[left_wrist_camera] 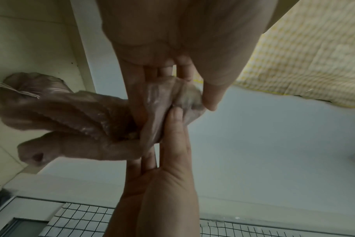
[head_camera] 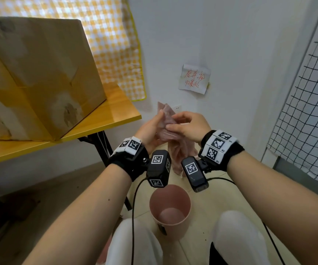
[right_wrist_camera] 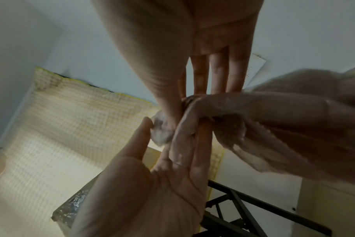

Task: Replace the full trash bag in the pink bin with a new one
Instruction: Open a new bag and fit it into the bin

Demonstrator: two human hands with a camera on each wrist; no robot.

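Observation:
A crumpled, translucent pink trash bag point(head_camera: 166, 114) is held at chest height in front of the white wall. My left hand point(head_camera: 152, 127) and right hand point(head_camera: 186, 123) meet on its upper end, each pinching the film between thumb and fingers. In the left wrist view the bag point(left_wrist_camera: 71, 112) trails off to the left, with a pale drawstring at its far end. In the right wrist view the bag point(right_wrist_camera: 284, 115) trails right. The pink bin point(head_camera: 187, 205) stands upright on the floor below my hands, between my knees, and its inside shows only pink wall and bottom.
A large cardboard box point(head_camera: 39, 73) sits on a wooden table point(head_camera: 119, 116) at left, whose black leg point(head_camera: 101, 152) comes down near the bin. A wire grid panel point(head_camera: 307, 111) leans at right. A handwritten note point(head_camera: 194, 79) and a checked cloth point(head_camera: 112, 44) hang on the wall.

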